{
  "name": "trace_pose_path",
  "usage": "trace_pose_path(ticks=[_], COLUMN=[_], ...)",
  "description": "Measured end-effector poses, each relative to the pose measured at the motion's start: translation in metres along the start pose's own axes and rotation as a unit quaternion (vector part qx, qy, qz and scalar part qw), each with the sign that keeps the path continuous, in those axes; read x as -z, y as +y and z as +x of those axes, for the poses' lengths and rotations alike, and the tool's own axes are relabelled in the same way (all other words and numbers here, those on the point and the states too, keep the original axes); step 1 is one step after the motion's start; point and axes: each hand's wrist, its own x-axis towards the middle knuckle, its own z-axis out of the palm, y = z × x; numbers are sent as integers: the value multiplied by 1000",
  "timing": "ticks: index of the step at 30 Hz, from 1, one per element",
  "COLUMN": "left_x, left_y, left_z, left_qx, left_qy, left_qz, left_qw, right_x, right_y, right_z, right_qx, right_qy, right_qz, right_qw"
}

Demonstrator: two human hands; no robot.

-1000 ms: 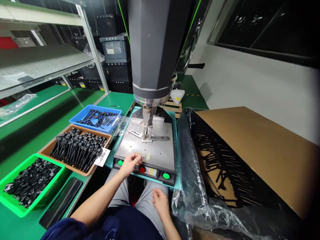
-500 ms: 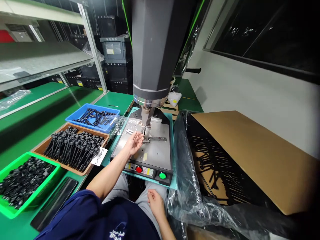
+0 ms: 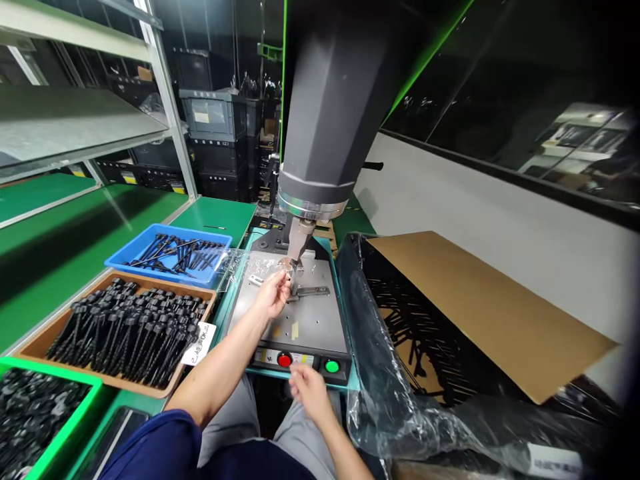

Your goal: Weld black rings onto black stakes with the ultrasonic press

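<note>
The left hand [image 3: 277,293] is up against the fixture [image 3: 294,285] on the press plate, right beneath the horn [image 3: 301,239]. Its fingers are drawn together at the tips, but whether they pinch anything I can't tell from here. The right hand [image 3: 310,393] hangs just nearer than the red button [image 3: 285,360], half open and loose, nothing visible in it; the green button [image 3: 331,366] sits to its right.

The fixture looks like metal, stiff and heavy-set, a thing to touch at its edges rather than lift. The black rods [image 3: 145,337] in the brown tray [image 3: 40,343] on the left look light and fairly stiff — plastic, I'd guess — slick perhaps, and best taken by the shaft just under the head. More rods lie loose in the blue tray [image 3: 125,250] beyond.

The plate [image 3: 305,333] is flat, bare metal, with small holes and scraps of tape; clear film [image 3: 235,263] spills over its left side. The trays sit on a green counter [image 3: 215,217], with crates [image 3: 215,113] stacked at the far left. On the right — a box in a black liner [image 3: 370,360], cardboard [image 3: 480,300] laid over it, below a white wall [image 3: 450,193] and dark window [image 3: 450,120].
</note>
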Motion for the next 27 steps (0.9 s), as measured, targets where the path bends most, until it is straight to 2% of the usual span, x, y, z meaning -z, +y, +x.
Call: trace_pose_path(ticks=[1,4,6,8,12,15,17,22,25,27], left_x=[0,-1,-2,-5,-9,-10,-10,-13,-14,-11], left_y=[1,3,4,4,6,10,13,19,20,19], left_z=[-1,-5,-8,-12,-17,-17,-17,-14,-15,-16], left_qx=[-1,13,41,72,99,84,71,48,35,24], left_qy=[-11,-38,-52,-67,-89,-96,-89,-65,-67,-68], left_qz=[-4,-36,-74,-105,-114,-104,-92,-56,-35,-23], left_qw=[1000,999,995,990,985,986,989,995,997,997], right_x=[-3,-11,-19,-28,-41,-38,-32,-19,-19,-20], right_y=[-22,-82,-111,-130,-152,-165,-174,-196,-206,-203], right_z=[14,62,91,113,134,146,156,174,168,153], right_qx=[39,135,177,224,311,335,327,314,359,384], right_qy=[11,101,142,173,239,273,270,208,206,214], right_qz=[-4,-7,-10,-12,-75,-161,-210,-246,-240,-232], right_qw=[999,986,974,959,917,888,881,893,878,868])
